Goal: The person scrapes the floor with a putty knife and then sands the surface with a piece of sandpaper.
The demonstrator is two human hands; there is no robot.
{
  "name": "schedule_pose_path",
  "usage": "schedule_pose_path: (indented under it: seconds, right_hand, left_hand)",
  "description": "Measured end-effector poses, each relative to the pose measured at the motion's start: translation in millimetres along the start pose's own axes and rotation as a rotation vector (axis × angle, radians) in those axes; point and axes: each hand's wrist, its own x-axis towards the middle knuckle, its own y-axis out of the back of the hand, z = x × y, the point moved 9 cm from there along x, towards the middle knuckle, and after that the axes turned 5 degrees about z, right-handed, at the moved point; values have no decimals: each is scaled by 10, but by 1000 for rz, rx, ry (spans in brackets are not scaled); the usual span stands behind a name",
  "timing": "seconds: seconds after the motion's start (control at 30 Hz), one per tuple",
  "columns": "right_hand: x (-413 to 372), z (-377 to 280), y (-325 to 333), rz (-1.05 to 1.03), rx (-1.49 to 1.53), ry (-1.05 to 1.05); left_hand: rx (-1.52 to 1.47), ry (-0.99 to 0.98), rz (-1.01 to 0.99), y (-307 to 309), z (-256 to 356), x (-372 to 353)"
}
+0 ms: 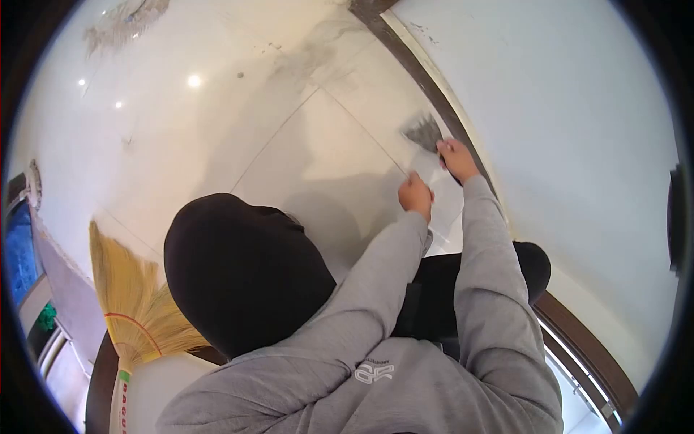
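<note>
My right hand [459, 160] is closed round the handle of a wide scraper [423, 132]. The scraper's grey, smudged blade points up and left over the tiled floor [267, 108], near the dark brown skirting [419, 72] at the wall's foot. Just to the left and lower, my left hand [416, 195] is closed, its fingers curled in; what it holds, if anything, is hidden. Both hands are apart from each other, above the pale tiles.
A straw broom [137, 304] stands at the lower left. Grey dust [311, 61] and a small dark lump [241, 75] lie on the floor. The white wall [535, 94] rises on the right. My black-clad knees are below and left of my hands.
</note>
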Motion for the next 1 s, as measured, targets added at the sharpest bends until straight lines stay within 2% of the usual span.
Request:
schedule_pose_path:
  seconds: [0.07, 0.1, 0.13, 0.17, 0.2, 0.23, 0.27, 0.3, 0.37, 0.43, 0.47, 0.53, 0.6, 0.67, 0.7, 0.77, 0.83, 0.9, 0.97, 1.0]
  right_hand:
    - [-183, 478, -80, -39, 32, -135]
    - [-166, 539, -134, -37, 22, -132]
    - [-148, 584, -168, -24, -21, -137]
    - [-110, 640, -200, -11, -63, -138]
    - [119, 570, -273, -23, -180, 18]
    - [340, 429, -328, 71, -247, 110]
    - [389, 20, -352, 71, -245, 92]
    - [631, -158, -436, 164, -259, 206]
    - [838, -794, -574, 149, -271, 256]
    - [990, -1396, -687, 105, -343, 276]
    - [989, -1672, -724, 57, -405, 278]
    - [895, -2086, -620, 96, -434, 317]
    - [812, -2214, -517, 132, -465, 351]
    - [748, -2160, -322, 98, -304, 391]
    - [671, -2104, -200, 98, -311, 390]
    - [456, -1687, -58, -71, -310, 223]
    - [343, -1055, 55, -94, -330, 87]
    - [290, -286, 64, -51, -383, 53]
    - [150, 67, 44, -16, -439, 35]
    - [120, -4, 10, 34, -433, 69]
  left_hand:
    - [221, 180, -78, 133, -383, -144]
    - [346, 272, -101, 229, -568, -190]
    - [337, 273, -104, 287, -694, -128]
    - [545, 125, -147, 296, -739, -6]
    - [756, -26, -182, 306, -729, 54]
    - [759, -22, -172, 361, -582, -38]
    - [765, -58, -199, 307, -242, -210]
    - [770, -101, -230, 244, 24, -294]
    - [768, -130, -224, 254, 229, -254]
    - [776, -239, -127, 337, 511, -221]
    - [768, -246, -121, 363, 515, -147]
    - [666, -147, -74, 477, 382, 40]
    - [645, -140, -72, 483, 410, 6]
    - [621, -136, -77, 412, 380, 32]
    - [624, -200, -42, 333, 349, 62]
    - [638, -256, -25, 210, 305, 17]
    - [654, -148, -163, 71, 139, -76]
    - [679, -116, -186, 37, -90, -16]
    - [694, -91, -196, 72, -283, 15]
    - [719, -89, -196, 82, -273, 47]
